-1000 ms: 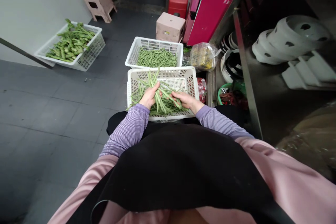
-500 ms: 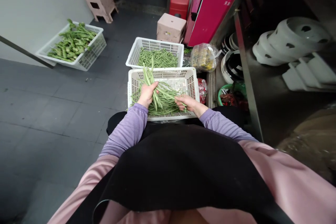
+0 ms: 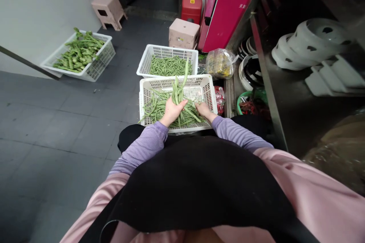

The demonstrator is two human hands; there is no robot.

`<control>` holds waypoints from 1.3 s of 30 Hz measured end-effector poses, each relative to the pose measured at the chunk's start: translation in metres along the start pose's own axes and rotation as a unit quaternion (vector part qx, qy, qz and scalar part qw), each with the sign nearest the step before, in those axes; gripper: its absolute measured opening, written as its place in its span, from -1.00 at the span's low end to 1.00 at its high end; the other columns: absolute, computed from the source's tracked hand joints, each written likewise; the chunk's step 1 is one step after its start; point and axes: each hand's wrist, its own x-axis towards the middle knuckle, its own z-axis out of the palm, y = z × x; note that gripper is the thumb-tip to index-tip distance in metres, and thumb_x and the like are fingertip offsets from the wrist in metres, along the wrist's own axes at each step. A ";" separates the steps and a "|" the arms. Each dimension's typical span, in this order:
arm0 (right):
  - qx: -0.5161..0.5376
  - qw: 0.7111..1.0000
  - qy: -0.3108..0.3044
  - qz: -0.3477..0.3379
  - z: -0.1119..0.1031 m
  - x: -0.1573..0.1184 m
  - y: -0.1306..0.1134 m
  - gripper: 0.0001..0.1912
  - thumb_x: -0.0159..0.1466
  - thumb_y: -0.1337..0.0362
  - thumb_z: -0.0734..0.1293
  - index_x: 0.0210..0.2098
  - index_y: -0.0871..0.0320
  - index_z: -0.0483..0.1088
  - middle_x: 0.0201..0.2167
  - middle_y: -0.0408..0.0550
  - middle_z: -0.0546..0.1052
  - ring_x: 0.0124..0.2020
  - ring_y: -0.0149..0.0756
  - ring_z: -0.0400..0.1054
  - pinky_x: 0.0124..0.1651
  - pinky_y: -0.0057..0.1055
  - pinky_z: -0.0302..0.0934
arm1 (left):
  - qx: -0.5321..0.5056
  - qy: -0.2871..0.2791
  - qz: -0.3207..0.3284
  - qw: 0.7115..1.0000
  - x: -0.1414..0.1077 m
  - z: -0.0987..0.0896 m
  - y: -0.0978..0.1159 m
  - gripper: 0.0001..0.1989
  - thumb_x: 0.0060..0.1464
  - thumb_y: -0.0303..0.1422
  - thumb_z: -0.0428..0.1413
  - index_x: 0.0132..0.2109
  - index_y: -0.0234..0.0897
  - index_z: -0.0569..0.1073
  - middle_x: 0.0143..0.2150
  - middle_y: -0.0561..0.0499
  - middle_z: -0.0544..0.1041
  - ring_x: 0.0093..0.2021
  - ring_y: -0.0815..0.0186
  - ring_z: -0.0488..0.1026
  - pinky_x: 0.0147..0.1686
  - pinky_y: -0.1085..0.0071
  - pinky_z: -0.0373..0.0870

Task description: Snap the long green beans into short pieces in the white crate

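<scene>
Long green beans (image 3: 155, 107) lie in the near white basket (image 3: 142, 95), thickest at its left and front. My left hand (image 3: 173, 111) is closed round a bunch of long beans (image 3: 177, 90), whose tips point up and away over the basket. At the basket's right side, my right hand (image 3: 203, 110) has its fingers pressed together beside the beans; what lies between them is too small to make out. Just beyond stands a second white basket (image 3: 145, 59) with short green bean pieces (image 3: 169, 66).
Left on the floor is a white basket (image 3: 98, 60) of thick green vegetables (image 3: 81, 51). Pink stools (image 3: 184, 32) and a red bin (image 3: 192, 7) stand behind. To the right are a plastic bag (image 3: 220, 63), a green basin (image 3: 241, 102) and a metal shelf edge (image 3: 270, 91).
My left hand has moved right with its beans, which now point more to the right. My right hand has shifted slightly right. The view has tilted a little.
</scene>
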 end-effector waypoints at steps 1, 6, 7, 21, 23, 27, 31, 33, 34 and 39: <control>0.063 0.997 -0.029 0.026 0.001 -0.005 -0.001 -0.57 0.22 -0.13 0.33 -0.50 0.07 0.24 -0.72 -0.24 0.19 -0.66 -0.35 0.13 -0.49 -0.38 0.17 | 0.003 -0.002 -0.005 1.000 0.002 -0.001 -0.001 -0.72 -0.21 -0.52 0.38 -0.44 -0.27 0.39 -0.58 0.12 0.43 -0.65 0.45 0.32 -0.57 0.51 0.27; 0.340 0.893 -0.245 0.167 0.010 -0.029 -0.015 -0.63 0.29 -0.02 0.34 -0.39 0.18 0.31 -0.67 -0.31 0.17 -0.70 -0.52 -0.01 -0.55 -0.52 0.12 | 0.030 -0.008 0.002 1.000 0.018 -0.007 -0.013 -0.73 -0.15 -0.39 0.36 -0.43 -0.32 0.39 -0.58 0.12 0.42 -0.63 0.47 0.31 -0.59 0.52 0.29; 0.359 0.877 -0.264 0.180 0.010 -0.033 -0.019 -0.64 0.32 0.01 0.31 -0.40 0.19 0.31 -0.68 -0.33 0.13 -0.71 -0.55 -0.06 -0.57 -0.54 0.08 | 0.037 -0.009 0.005 0.999 0.020 -0.008 -0.015 -0.73 -0.15 -0.37 0.36 -0.42 -0.32 0.39 -0.57 0.12 0.42 -0.63 0.48 0.31 -0.59 0.53 0.29; 0.250 0.935 -0.243 0.060 -0.004 -0.048 -0.037 -0.53 0.11 -0.01 0.49 -0.50 0.10 0.17 -0.67 -0.31 0.13 -0.68 -0.53 -0.05 -0.62 -0.51 -0.13 | -0.040 -0.120 -0.141 0.982 0.026 -0.022 -0.013 -0.72 -0.07 -0.34 0.32 -0.43 -0.33 0.35 -0.69 0.13 0.30 -0.72 0.47 0.24 -0.67 0.50 0.19; 0.260 0.945 -0.192 0.051 0.000 -0.049 -0.040 -0.51 0.09 -0.03 0.50 -0.49 0.10 0.15 -0.68 -0.32 0.12 -0.68 -0.53 -0.05 -0.62 -0.52 -0.13 | -0.039 -0.121 -0.136 0.982 0.028 -0.021 -0.015 -0.72 -0.09 -0.38 0.32 -0.45 -0.33 0.33 -0.69 0.14 0.30 -0.72 0.47 0.25 -0.67 0.51 0.20; 0.326 0.941 -0.074 0.054 0.010 -0.039 -0.041 -0.53 0.16 -0.05 0.44 -0.47 0.09 0.13 -0.68 -0.33 0.11 -0.70 -0.52 -0.05 -0.62 -0.51 -0.07 | -0.024 -0.088 -0.066 0.994 0.025 -0.013 -0.018 -0.76 -0.07 -0.40 0.31 -0.45 -0.33 0.36 -0.68 0.15 0.32 -0.70 0.48 0.26 -0.64 0.51 0.21; 0.324 0.936 0.079 0.112 0.013 -0.035 -0.041 -0.54 0.21 -0.05 0.36 -0.52 0.08 0.08 -0.72 -0.30 0.12 -0.72 -0.49 -0.01 -0.65 -0.49 -0.03 | 0.044 -0.086 -0.039 0.995 0.001 -0.008 -0.016 -0.78 -0.05 -0.48 0.28 -0.49 -0.34 0.37 -0.68 0.13 0.36 -0.68 0.50 0.26 -0.60 0.52 0.23; 0.281 0.950 0.097 0.092 0.013 -0.035 -0.039 -0.49 0.12 -0.10 0.42 -0.55 0.09 0.10 -0.72 -0.27 0.16 -0.71 -0.47 0.05 -0.65 -0.48 0.01 | 0.058 -0.084 -0.076 0.992 -0.008 -0.008 -0.020 -0.78 -0.03 -0.50 0.27 -0.50 -0.34 0.37 -0.68 0.13 0.35 -0.69 0.48 0.27 -0.63 0.51 0.22; 0.249 0.962 0.073 0.082 0.013 -0.033 -0.037 -0.48 0.05 -0.12 0.46 -0.55 0.09 0.15 -0.72 -0.25 0.21 -0.70 -0.45 0.09 -0.64 -0.47 0.03 | 0.049 -0.084 -0.101 0.990 -0.009 -0.009 -0.024 -0.79 -0.02 -0.49 0.27 -0.49 -0.35 0.38 -0.68 0.13 0.36 -0.69 0.47 0.27 -0.63 0.50 0.23; 0.214 0.959 -0.174 0.069 0.018 -0.027 -0.026 -0.45 -0.15 -0.17 0.56 -0.48 0.12 0.37 -0.68 -0.24 0.24 -0.68 -0.47 0.10 -0.62 -0.46 0.10 | -0.040 -0.028 -0.211 0.976 -0.001 -0.023 -0.043 -0.70 -0.11 -0.34 0.38 -0.47 -0.38 0.39 -0.67 0.12 0.36 -0.69 0.46 0.26 -0.67 0.47 0.28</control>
